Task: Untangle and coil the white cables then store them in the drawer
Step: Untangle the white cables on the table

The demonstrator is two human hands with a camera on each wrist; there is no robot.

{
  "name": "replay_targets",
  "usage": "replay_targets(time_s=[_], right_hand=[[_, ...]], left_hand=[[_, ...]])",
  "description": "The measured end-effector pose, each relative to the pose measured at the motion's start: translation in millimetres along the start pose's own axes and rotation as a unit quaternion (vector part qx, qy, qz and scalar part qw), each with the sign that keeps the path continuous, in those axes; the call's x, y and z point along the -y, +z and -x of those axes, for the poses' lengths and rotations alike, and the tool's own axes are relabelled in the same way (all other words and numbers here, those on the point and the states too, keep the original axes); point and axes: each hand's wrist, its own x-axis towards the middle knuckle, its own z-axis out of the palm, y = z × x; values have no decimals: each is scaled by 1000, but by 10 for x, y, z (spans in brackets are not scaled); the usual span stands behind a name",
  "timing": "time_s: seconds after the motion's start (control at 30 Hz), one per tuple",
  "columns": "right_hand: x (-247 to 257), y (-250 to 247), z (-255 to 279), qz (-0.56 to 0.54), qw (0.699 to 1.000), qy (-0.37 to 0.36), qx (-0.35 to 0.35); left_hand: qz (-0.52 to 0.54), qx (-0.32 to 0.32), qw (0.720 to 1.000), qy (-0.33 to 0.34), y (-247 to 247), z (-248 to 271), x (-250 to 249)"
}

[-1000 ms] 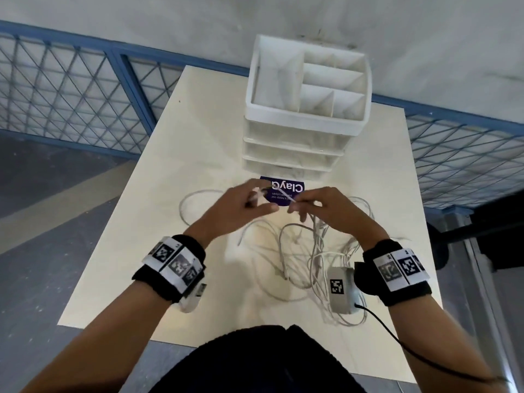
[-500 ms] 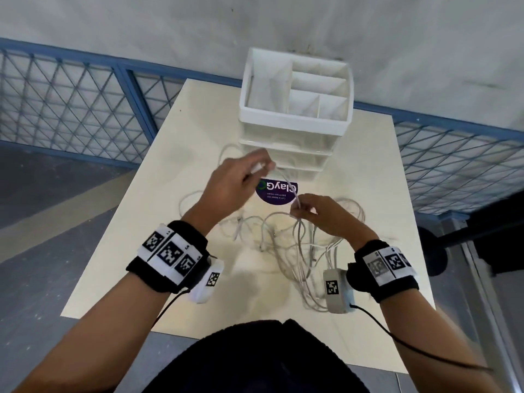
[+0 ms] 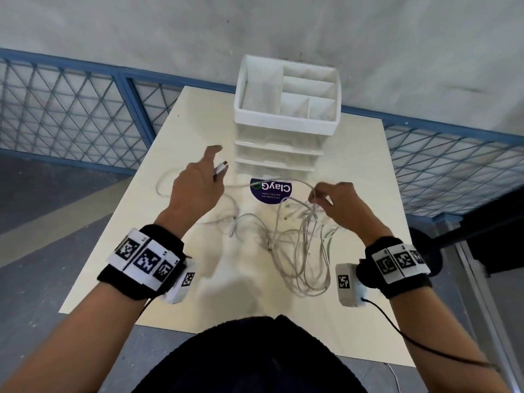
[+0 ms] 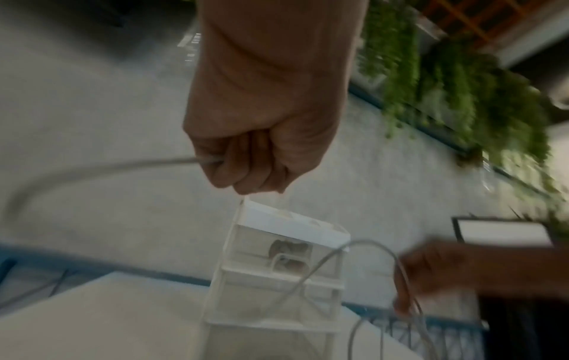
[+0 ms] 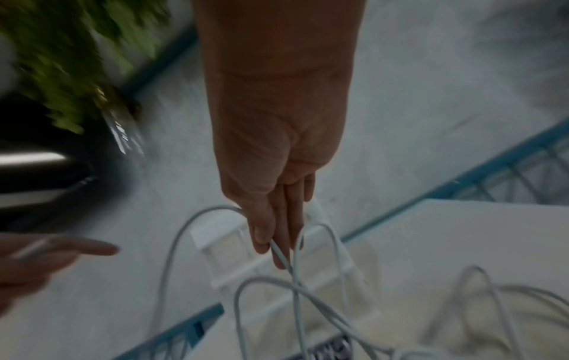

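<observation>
Left hand (image 3: 198, 188) gripping a cable end (image 3: 220, 167); right hand (image 3: 337, 199) pinching tangled cables (image 3: 300, 239) above table (image 3: 113, 251).

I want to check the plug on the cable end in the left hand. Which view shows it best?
Head view: the plug sticks out past the left hand, metal tip visible. The left wrist view shows only cable leaving the fist; the right wrist view shows a blurred streak.

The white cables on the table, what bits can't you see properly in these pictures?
- Head view: how many tangled white cables there are; the loops overlap.
- Head view: the cable inside the left hand; only its plug end pokes out.
- Left wrist view: what's inside the white plastic drawer unit; blurred.
- Right wrist view: the right hand pinches a cable, the rest is blurred.
</observation>
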Motion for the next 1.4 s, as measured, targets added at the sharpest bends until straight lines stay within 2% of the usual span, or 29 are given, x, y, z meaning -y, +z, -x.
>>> replay_targets(time_s=[0.03,0.07,0.1,0.23,0.27,0.37,0.5,0.67,0.73,0.8,0.87,0.93,1.0,1.03,1.1,1.17,1.27,1.33,1.4], right_hand=[[71,-92,-2,-22,999,-19,-14],[130,-381,210,-23,999,-22,-43],[221,-461,183,-41,998,-36,-42],[597,-713,158,-66,992,-104,-42],[666,-750,158,-79,989,-113,-55],[692,-774,147,-141,978,-120,-97],[466,-464,104,-127,988,-91,-13],[80,0,69,-78,996,13,48],[-46,100,64,-70,995,39,66],[-142,159,56,-37,996,47,63],[-242,189,81,-21,997,60,53],[-336,188,134,-1,995,73,74],[-378,164,174,40,991,80,98],[-383,149,176,50,991,81,90],[-366,60,157,34,996,73,37],[-308,-89,105,-47,998,29,-27],[-138,-365,37,-146,983,-43,-98],[-19,-568,-22,-155,974,-44,-158],[91,-773,-61,-113,972,-23,-203]], left_hand=[[22,9,999,30,16,56,-77],[61,26,992,103,36,155,-370],[95,40,985,137,44,180,-442],[112,138,966,189,136,160,-735],[113,142,964,194,152,152,-759],[146,83,964,208,83,133,-802],[166,7,950,265,-153,162,-903],[123,-44,950,283,-282,230,-930],[103,-59,953,279,-279,280,-888],[131,-82,953,259,-280,306,-817],[172,-122,951,228,-325,299,-733],[181,-173,948,198,-390,277,-641],[172,-185,954,162,-416,233,-538],[157,-171,963,138,-401,206,-471],[96,-104,986,88,-317,139,-310],[22,-16,998,48,-200,101,-141],[-62,38,997,10,-28,124,21],[-103,62,993,5,64,153,63],[-127,90,988,-1,116,185,79]])
